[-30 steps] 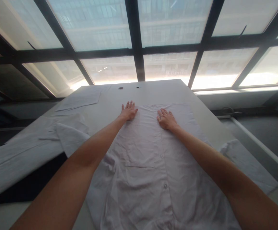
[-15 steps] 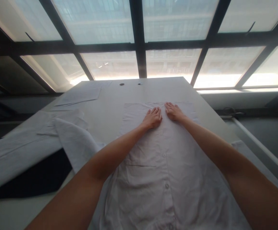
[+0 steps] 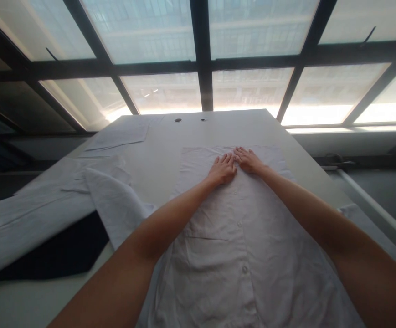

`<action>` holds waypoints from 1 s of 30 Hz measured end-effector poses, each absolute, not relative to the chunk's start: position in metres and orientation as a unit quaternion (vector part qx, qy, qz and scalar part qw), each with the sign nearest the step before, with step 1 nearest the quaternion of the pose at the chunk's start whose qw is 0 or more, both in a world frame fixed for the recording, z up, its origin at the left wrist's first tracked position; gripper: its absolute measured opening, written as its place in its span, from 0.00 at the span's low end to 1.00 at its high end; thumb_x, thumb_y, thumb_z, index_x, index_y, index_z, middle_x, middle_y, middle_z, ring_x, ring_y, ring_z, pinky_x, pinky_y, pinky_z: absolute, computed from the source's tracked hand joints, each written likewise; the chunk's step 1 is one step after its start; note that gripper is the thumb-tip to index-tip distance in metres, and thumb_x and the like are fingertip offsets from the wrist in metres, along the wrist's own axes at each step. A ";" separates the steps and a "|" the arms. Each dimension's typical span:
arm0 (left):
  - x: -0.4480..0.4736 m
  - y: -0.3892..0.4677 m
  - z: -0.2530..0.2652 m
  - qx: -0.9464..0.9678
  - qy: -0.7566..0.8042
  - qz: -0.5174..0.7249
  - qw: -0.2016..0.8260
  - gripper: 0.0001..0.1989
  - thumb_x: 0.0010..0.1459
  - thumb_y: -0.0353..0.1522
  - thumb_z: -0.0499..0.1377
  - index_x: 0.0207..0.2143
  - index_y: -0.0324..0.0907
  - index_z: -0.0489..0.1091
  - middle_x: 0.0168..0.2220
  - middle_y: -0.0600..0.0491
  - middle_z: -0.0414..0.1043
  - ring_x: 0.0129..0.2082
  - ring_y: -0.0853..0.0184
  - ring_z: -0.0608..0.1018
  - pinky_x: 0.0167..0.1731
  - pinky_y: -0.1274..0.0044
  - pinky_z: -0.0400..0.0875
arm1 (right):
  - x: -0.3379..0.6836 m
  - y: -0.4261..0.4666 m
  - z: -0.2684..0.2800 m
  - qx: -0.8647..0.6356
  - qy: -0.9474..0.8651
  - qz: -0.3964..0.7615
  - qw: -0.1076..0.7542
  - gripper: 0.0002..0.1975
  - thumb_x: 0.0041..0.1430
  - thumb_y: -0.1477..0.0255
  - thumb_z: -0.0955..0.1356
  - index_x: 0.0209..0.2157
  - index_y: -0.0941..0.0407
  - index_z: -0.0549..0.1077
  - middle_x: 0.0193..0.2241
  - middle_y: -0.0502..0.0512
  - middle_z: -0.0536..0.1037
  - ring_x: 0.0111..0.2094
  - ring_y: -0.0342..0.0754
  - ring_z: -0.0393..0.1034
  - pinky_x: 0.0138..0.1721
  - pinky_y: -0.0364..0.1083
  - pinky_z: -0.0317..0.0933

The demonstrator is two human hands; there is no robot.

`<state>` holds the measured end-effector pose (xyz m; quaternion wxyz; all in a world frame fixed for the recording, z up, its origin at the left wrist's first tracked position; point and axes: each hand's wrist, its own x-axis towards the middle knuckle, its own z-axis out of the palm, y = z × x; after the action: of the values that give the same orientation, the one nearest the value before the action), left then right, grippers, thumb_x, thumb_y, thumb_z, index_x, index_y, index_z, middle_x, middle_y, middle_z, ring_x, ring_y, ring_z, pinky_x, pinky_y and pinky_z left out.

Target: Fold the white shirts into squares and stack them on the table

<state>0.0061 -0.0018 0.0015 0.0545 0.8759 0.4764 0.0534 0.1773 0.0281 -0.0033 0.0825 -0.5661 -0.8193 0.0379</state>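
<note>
A white buttoned shirt [image 3: 225, 241] lies spread flat, front up, on a pale table [image 3: 156, 155]. My left hand [image 3: 222, 169] rests palm down on the shirt near its far hem, fingers apart. My right hand [image 3: 249, 160] lies flat beside it, almost touching it, also on the cloth. Both arms reach straight out over the shirt. One sleeve [image 3: 115, 205] of the shirt trails off to the left. Neither hand grips anything.
Another white garment [image 3: 30, 214] lies at the left over a dark surface [image 3: 54, 255]. A flat folded white piece [image 3: 119, 135] sits at the table's far left. Two small holes [image 3: 177, 120] mark the far tabletop. Large windows stand behind; a white rail [image 3: 372, 200] runs along the right.
My hands were apart on the shirt a second ago; they have slid together at its middle near the far hem. The view has shifted slightly.
</note>
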 end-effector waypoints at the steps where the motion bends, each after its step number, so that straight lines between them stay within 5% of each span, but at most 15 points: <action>1: 0.006 -0.002 0.002 0.875 0.478 0.049 0.055 0.32 0.67 0.39 0.38 0.71 0.38 0.44 0.72 0.48 0.40 0.71 0.58 0.45 0.68 0.59 0.41 | 0.186 0.030 -0.004 -0.586 -0.806 0.034 0.078 0.29 0.71 0.65 0.49 0.69 0.60 0.54 0.70 0.61 0.51 0.70 0.54 0.42 0.66 0.62 0.40; 8: 0.006 -0.004 0.004 0.874 0.480 0.055 0.055 0.33 0.67 0.39 0.38 0.71 0.35 0.45 0.72 0.47 0.40 0.71 0.59 0.46 0.67 0.58 0.43 | 0.242 0.026 0.001 -0.754 -0.648 0.003 0.110 0.31 0.70 0.65 0.50 0.67 0.68 0.55 0.69 0.70 0.51 0.69 0.59 0.43 0.65 0.64 0.41; 20: 0.005 -0.010 0.022 0.867 0.487 0.083 0.061 0.27 0.69 0.35 0.40 0.68 0.39 0.51 0.71 0.44 0.48 0.70 0.61 0.51 0.65 0.61 0.49 | 0.134 -0.148 0.002 -0.616 -0.780 0.025 0.105 0.29 0.71 0.64 0.52 0.68 0.61 0.55 0.69 0.65 0.52 0.70 0.56 0.43 0.66 0.62 0.43; 30: -0.002 -0.116 0.010 0.893 0.443 0.055 0.056 0.27 0.72 0.39 0.36 0.69 0.42 0.51 0.71 0.46 0.49 0.70 0.60 0.51 0.66 0.62 0.49 | 0.140 -0.168 0.005 -0.675 -0.730 0.006 0.109 0.28 0.69 0.67 0.54 0.67 0.60 0.58 0.68 0.68 0.55 0.68 0.60 0.47 0.64 0.67 0.44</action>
<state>-0.0016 -0.1164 0.0098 0.0558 0.8933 0.4426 0.0554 0.1398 -0.1684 0.0052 0.1094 -0.6750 -0.7296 0.0064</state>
